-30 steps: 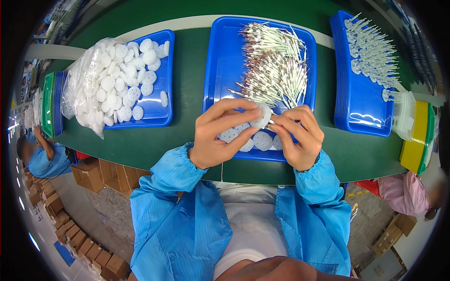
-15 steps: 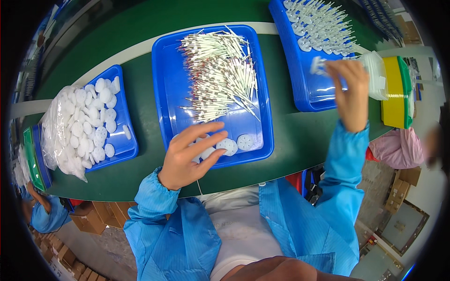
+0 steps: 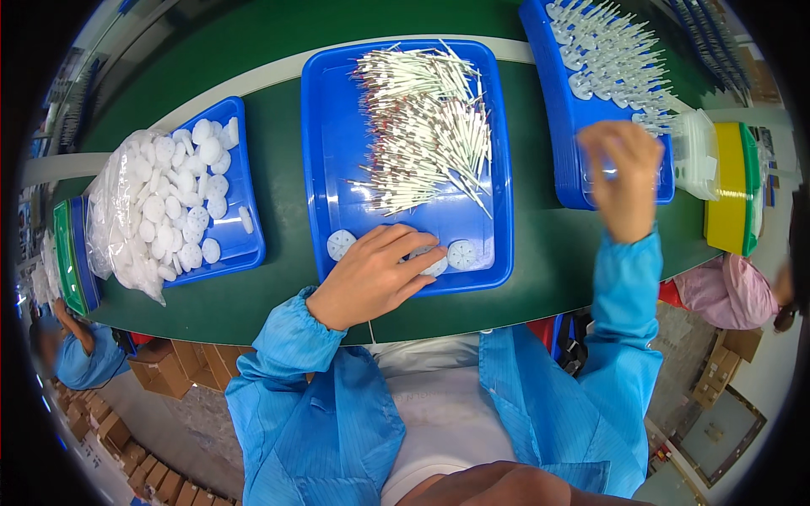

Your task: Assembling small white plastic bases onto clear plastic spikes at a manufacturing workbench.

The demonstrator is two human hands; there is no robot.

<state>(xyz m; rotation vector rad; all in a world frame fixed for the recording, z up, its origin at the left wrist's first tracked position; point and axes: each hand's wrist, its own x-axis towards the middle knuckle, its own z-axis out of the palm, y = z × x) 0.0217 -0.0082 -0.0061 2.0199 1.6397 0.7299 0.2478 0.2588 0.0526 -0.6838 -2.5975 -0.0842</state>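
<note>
Fingers of the left hand (image 3: 371, 274) lie spread and flat on the floor of the middle tray (image 3: 337, 126), their tips pressing on one white disc (image 3: 433, 263) at the tray's near edge; nothing is closed in the hand. Two more discs lie on either side of that hand, one just left of it (image 3: 341, 244) and one just right of the fingertips (image 3: 462, 254). Farther back in the middle tray lies a loose heap of thin white sticks (image 3: 426, 126), apart from the hand.

Right of the middle tray, the right hand (image 3: 623, 169) is raised over the near end of the right tray (image 3: 553, 101), fingers curled together; it is blurred, so whether it holds anything cannot be told. That tray carries rows of white stick-and-disc pieces (image 3: 612, 55). A clear plastic box (image 3: 696, 152) and a yellow-and-green bin (image 3: 730, 190) stand beyond it.

Left of the middle tray, a smaller blue tray (image 3: 245, 244) holds loose white discs and an open clear bag of discs (image 3: 139, 211). All trays rest on a green table (image 3: 278, 291).
</note>
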